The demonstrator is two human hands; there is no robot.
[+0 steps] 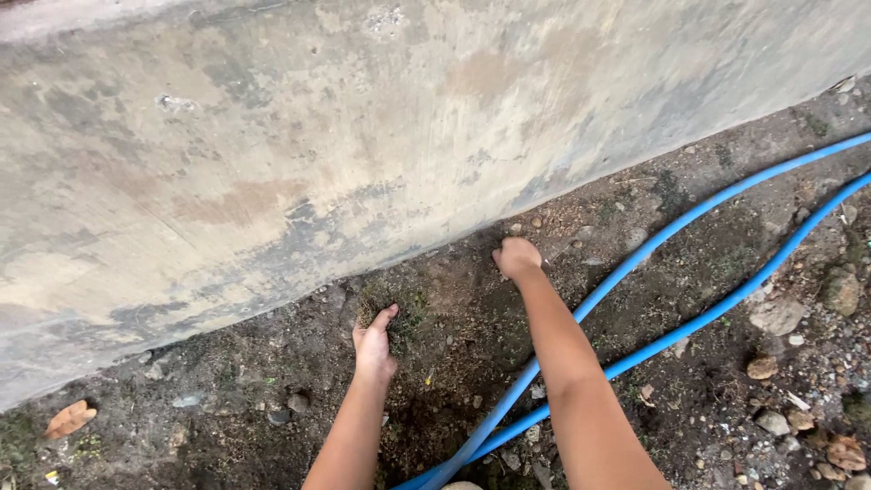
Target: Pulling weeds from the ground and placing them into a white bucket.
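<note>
My left hand [374,343] reaches down to a small clump of dry weeds [392,304] growing in the dark soil at the foot of a wall; its fingers curl around the base of the clump. My right hand [517,258] is further up and to the right, closed into a fist against the bare soil near the wall; whether it holds anything is hidden. My right forearm crosses over a blue hose [635,259].
A stained concrete wall [318,136] fills the upper part of the view. Two runs of blue hose lie across the ground from lower centre to upper right. Stones [777,316] and pebbles litter the right side. A dry leaf [70,418] lies at lower left.
</note>
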